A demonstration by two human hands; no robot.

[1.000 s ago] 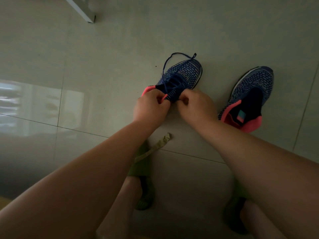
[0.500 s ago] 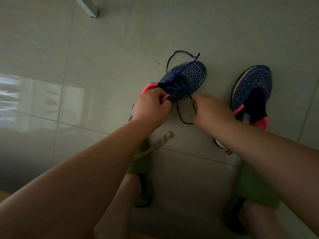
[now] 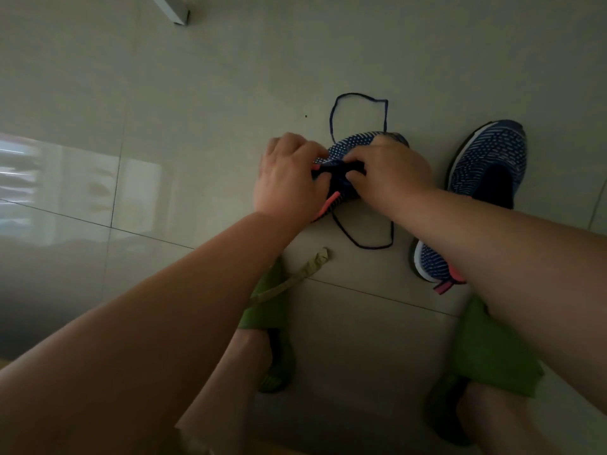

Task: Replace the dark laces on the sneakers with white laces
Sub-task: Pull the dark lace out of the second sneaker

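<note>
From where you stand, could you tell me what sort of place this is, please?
Probably an indoor room of a home: a glossy tiled floor reflecting window light, a white furniture leg, and a person in green slippers unlacing sneakers on the floor.

There is just one view, from a camera worn on the person's head; it sits high up and looks forward and steeply down at the tiled floor (image 3: 197, 93); the lens is wide, so the straight tile lines bend a little near the edges; both bare arms reach in from the bottom corners and look very big because they are close to the camera; the left hand (image 3: 289, 178) and the right hand (image 3: 391, 174) meet near the middle of the picture, farther from the lens than the arms; the person's knees and feet show along the bottom edge, right under the camera; no second view shares the scene.
</note>
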